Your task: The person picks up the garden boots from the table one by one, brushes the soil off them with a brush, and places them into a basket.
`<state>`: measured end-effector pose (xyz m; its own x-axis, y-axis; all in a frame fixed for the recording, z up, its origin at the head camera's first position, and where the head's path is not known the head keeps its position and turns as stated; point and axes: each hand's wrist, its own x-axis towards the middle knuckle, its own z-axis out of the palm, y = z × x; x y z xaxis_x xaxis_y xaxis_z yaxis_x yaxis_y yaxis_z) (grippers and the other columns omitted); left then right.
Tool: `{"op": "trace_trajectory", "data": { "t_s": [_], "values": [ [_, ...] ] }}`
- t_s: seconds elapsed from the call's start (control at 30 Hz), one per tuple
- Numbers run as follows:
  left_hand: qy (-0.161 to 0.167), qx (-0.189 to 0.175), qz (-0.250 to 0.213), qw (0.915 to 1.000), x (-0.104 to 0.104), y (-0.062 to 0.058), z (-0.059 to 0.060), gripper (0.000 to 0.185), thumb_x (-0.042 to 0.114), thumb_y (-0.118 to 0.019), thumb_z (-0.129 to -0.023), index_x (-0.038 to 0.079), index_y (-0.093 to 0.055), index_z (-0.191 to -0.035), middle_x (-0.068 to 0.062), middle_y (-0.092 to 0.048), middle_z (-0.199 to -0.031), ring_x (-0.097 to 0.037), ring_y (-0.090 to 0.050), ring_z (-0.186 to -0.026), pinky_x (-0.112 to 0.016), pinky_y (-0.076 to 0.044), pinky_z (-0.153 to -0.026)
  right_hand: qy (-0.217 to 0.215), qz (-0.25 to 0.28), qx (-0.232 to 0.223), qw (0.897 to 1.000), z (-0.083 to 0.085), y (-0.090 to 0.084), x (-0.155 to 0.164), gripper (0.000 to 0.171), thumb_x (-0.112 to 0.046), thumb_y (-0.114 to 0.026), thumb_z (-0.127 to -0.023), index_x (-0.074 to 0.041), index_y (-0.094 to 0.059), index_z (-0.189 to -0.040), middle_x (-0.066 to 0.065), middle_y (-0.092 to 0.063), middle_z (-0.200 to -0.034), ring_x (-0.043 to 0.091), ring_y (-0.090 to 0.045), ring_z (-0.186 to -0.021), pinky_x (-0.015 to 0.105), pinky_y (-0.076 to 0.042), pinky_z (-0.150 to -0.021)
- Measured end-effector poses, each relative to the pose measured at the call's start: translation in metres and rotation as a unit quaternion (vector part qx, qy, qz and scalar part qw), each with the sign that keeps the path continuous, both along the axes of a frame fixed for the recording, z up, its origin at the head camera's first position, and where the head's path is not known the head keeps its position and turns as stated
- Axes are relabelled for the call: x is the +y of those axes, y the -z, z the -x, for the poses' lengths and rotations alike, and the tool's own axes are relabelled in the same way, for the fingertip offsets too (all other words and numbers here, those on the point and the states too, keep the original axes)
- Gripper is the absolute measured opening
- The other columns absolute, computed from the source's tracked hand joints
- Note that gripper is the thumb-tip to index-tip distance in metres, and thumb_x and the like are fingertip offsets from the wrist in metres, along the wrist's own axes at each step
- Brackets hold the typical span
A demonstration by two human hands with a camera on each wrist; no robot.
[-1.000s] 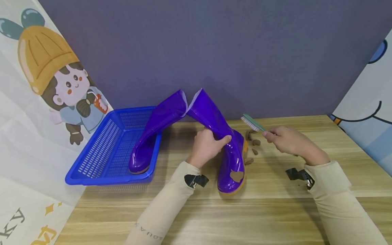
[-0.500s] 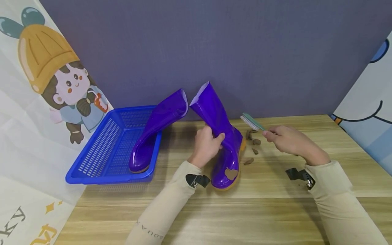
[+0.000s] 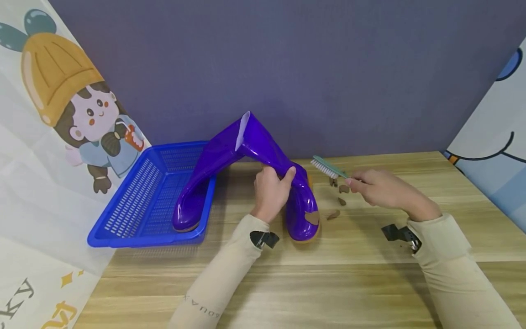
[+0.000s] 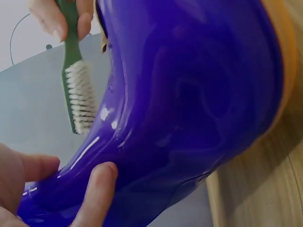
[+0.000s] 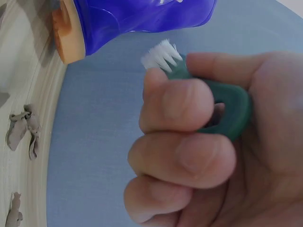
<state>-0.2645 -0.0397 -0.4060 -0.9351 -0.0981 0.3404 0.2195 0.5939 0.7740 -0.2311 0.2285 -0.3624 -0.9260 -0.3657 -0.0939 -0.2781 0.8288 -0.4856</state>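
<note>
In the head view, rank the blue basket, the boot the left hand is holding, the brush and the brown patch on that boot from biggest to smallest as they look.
1. Blue basket
2. Boot gripped by the left hand
3. Brush in the right hand
4. Brown patch near the boot's toe

Purple rain boot [image 3: 297, 201], gripped by left hand [image 3: 270, 192]: shaft tipped further left, now against the basket boot [image 3: 205, 183]. Green scrub brush [image 3: 327, 167] in right hand [image 3: 380, 189]: shifted left, nearer the boot.

Bright even light, soft shadows, glare streaks on glossy boot [image 4: 189, 109], wrist close-ups softly blurred
</note>
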Motion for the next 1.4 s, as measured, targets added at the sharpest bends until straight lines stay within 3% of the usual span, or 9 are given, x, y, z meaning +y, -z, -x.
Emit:
{"op": "trace_trajectory", "data": {
  "t_s": [0.1,0.27,0.4,0.5,0.77,0.97,1.1,1.27,1.4],
  "values": [
    [-0.009,0.0,-0.009,0.9999,-0.004,-0.002,0.003,0.04,0.046,-0.069,-0.093,0.009,-0.065,-0.109,-0.013,-0.077,-0.097,-0.037,-0.072,-0.098,-0.052,-0.057,-0.086,-0.011,0.005,-0.007,1.0,-0.001,0.0,-0.003,0.038,-0.039,-0.042,-0.11,-0.011,-0.066,-0.117,-0.002,-0.045,-0.058,0.013,-0.042,-0.05,0.029,-0.037,-0.05],
    [-0.014,-0.02,-0.05,0.9984,-0.016,-0.017,0.005,0.039,0.056,-0.061,-0.094,0.018,-0.066,-0.102,-0.004,-0.074,-0.072,-0.023,-0.073,-0.073,-0.04,-0.058,-0.074,-0.023,0.018,-0.012,1.0,-0.002,-0.001,-0.004,0.033,-0.039,-0.043,-0.11,-0.014,-0.064,-0.106,-0.003,-0.045,-0.059,0.012,-0.041,-0.049,0.029,-0.037,-0.049],
    [0.013,-0.047,-0.113,0.9924,-0.027,-0.029,0.006,0.039,0.051,-0.063,-0.095,0.015,-0.063,-0.109,-0.01,-0.074,-0.07,-0.022,-0.071,-0.053,-0.032,-0.059,-0.054,-0.038,0.04,-0.013,0.998,-0.004,-0.002,-0.005,0.033,-0.04,-0.042,-0.11,-0.015,-0.059,-0.098,-0.004,-0.043,-0.058,0.01,-0.037,-0.048,0.029,-0.038,-0.049],
    [0.036,-0.068,-0.158,0.9845,-0.034,-0.035,0.008,0.04,0.047,-0.064,-0.096,0.009,-0.064,-0.11,-0.018,-0.075,-0.076,-0.028,-0.072,-0.054,-0.034,-0.06,-0.048,-0.048,0.058,-0.006,0.997,-0.007,-0.003,-0.007,0.031,-0.04,-0.042,-0.11,-0.016,-0.058,-0.098,-0.004,-0.042,-0.058,0.009,-0.034,-0.048,0.029,-0.038,-0.048],
    [0.068,-0.058,-0.177,0.9801,-0.05,-0.047,0.007,0.037,0.042,-0.068,-0.095,0.008,-0.064,-0.108,-0.02,-0.077,-0.084,-0.024,-0.072,-0.054,-0.036,-0.062,-0.051,-0.089,0.086,0.011,0.992,-0.028,0.008,-0.016,0.021,-0.032,-0.047,-0.11,-0.017,-0.053,-0.096,-0.01,-0.038,-0.06,0.003,-0.031,-0.048,0.025,-0.035,-0.045],
    [0.058,-0.037,-0.154,0.9857,-0.057,-0.054,0.005,0.058,0.038,-0.074,-0.092,0.005,-0.051,-0.135,-0.015,-0.078,-0.082,-0.025,-0.073,-0.056,-0.032,-0.062,-0.056,-0.122,0.065,0.02,0.99,-0.044,0.027,-0.015,0.016,-0.031,-0.052,-0.107,-0.023,-0.053,-0.093,-0.015,-0.032,-0.062,-0.003,-0.025,-0.051,0.018,-0.03,-0.046],
    [0.046,-0.034,-0.146,0.9876,-0.059,-0.055,0.004,0.072,0.036,-0.076,-0.091,0.01,-0.038,-0.147,-0.011,-0.077,-0.09,-0.023,-0.074,-0.058,-0.031,-0.061,-0.061,-0.151,0.055,0.019,0.987,-0.048,0.03,-0.014,0.012,-0.03,-0.055,-0.106,-0.023,-0.057,-0.097,-0.017,-0.03,-0.064,-0.005,-0.025,-0.052,0.017,-0.03,-0.048],
    [0.062,-0.024,-0.176,0.9821,-0.058,-0.054,0.005,0.076,0.028,-0.077,-0.092,0.015,-0.032,-0.152,-0.015,-0.075,-0.108,-0.034,-0.076,-0.068,-0.036,-0.064,-0.069,-0.175,0.046,-0.003,0.984,-0.048,0.032,-0.012,0.009,-0.029,-0.057,-0.105,-0.023,-0.06,-0.098,-0.018,-0.03,-0.065,-0.005,-0.026,-0.053,0.017,-0.032,-0.05],
    [0.071,-0.01,-0.196,0.978,-0.055,-0.053,0.005,0.082,0.021,-0.076,-0.092,0.018,-0.026,-0.157,-0.019,-0.074,-0.108,-0.039,-0.076,-0.07,-0.041,-0.065,-0.068,-0.17,0.043,-0.003,0.985,-0.045,0.036,-0.01,0.006,-0.026,-0.059,-0.103,-0.026,-0.06,-0.097,-0.018,-0.029,-0.064,-0.005,-0.026,-0.053,0.018,-0.033,-0.05]
  ]
}}
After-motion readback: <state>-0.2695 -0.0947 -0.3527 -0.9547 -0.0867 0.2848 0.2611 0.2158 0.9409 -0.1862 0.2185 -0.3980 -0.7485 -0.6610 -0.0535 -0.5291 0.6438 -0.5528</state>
